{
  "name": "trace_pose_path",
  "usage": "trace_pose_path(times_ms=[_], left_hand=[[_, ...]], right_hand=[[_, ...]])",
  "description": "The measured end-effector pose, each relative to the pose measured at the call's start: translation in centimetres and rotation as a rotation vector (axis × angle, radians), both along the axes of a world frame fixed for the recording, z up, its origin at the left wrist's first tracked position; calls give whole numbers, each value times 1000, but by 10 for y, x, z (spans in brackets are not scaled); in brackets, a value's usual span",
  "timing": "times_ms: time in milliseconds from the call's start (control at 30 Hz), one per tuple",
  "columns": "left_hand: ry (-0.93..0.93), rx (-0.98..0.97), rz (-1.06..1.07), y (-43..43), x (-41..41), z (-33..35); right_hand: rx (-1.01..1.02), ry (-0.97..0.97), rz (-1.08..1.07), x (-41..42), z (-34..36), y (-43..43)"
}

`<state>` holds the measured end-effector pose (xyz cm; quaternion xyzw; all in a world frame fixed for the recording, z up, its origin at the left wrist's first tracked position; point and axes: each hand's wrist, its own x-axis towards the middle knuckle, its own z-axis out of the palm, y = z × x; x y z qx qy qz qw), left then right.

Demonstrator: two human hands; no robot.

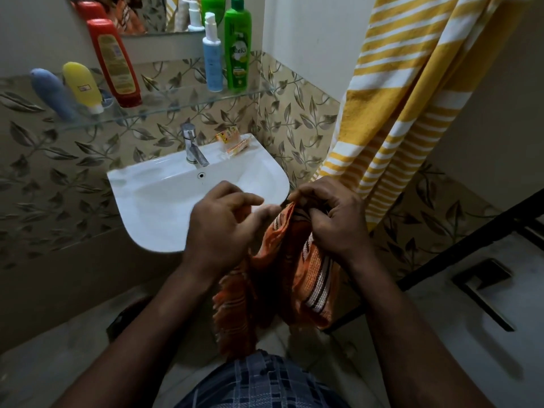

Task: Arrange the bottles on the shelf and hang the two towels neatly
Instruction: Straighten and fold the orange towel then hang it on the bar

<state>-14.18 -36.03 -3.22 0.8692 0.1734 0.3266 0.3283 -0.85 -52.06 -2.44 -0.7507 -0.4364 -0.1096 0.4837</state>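
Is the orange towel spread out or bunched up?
Bunched. The orange towel hangs crumpled from the right hand, which grips its gathered top.

Sink point(164, 201): white, wall-mounted, the reference point.
Tap point(192, 148): chrome, on its back rim.
Packet point(232, 141): orange, on the rim right of the tap.
Tiles point(59, 172): beige, leaf-patterned, behind and on both sides.
Wall point(309, 39): plain pale, above the tiles to the right.
Mirror point(153, 13): above.
Floor point(59, 363): pale, below.
Light: dim.

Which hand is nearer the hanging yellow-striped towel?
Right. The right hand, holding the orange towel, is next to the yellow-striped towel; the left hand is farther left, over the sink.
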Motion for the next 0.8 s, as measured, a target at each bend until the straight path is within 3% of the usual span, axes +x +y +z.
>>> trace_pose_path(times_ms=[100,433,800], left_hand=[[11,-1,-152,-14,14,6],[-26,126,-129,-23,20,6],[74,314,-147,-20,18,14]], right_hand=[[-7,16,19,-6,-1,1],[23,195,-34,-13,0,-5],[-52,178,14,-13,5,-4]])
